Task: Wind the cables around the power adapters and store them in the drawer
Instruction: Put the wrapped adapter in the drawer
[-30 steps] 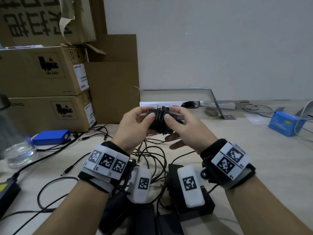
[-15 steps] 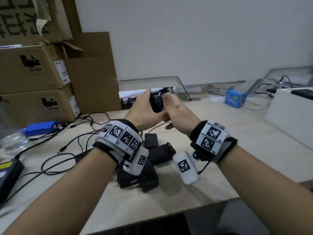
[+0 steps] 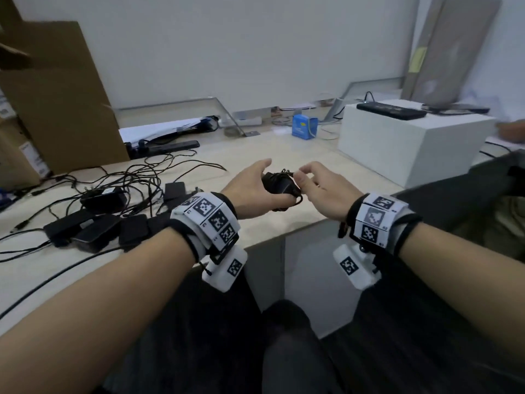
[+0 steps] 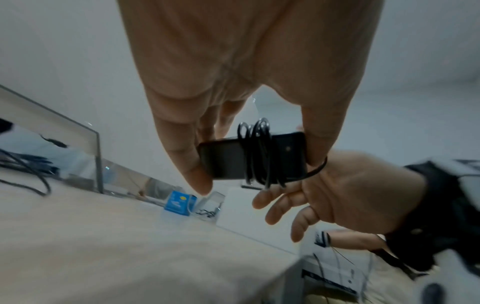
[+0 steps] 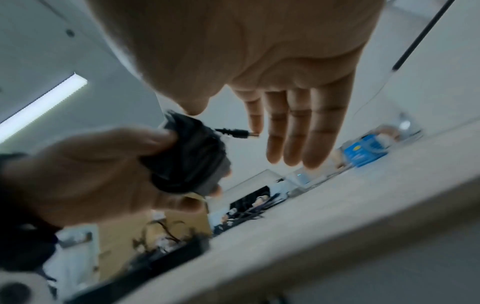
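A black power adapter (image 3: 279, 184) with its cable wound round the middle sits in my left hand (image 3: 252, 191), just above the table's front edge. In the left wrist view the thumb and fingers grip the adapter (image 4: 221, 162) by its two ends. The barrel plug (image 5: 239, 131) sticks out loose from the coil. My right hand (image 3: 318, 183) hovers just right of the adapter, its fingers (image 5: 298, 127) straight and holding nothing. Several unwound adapters (image 3: 85, 231) lie in a heap on the table at left, among tangled cables (image 3: 142, 177). No drawer shows plainly.
A white box (image 3: 412, 137) with a black device on top stands at the right of the table (image 3: 255, 149). A small blue box (image 3: 304, 127) sits at the back, and cardboard (image 3: 56, 95) leans at the far left. Another person's hand (image 3: 511, 132) shows at the right edge.
The view has swung right and down. Both hands have come down and right with the wound adapter to the table's front edge. My right hand has let go of it.
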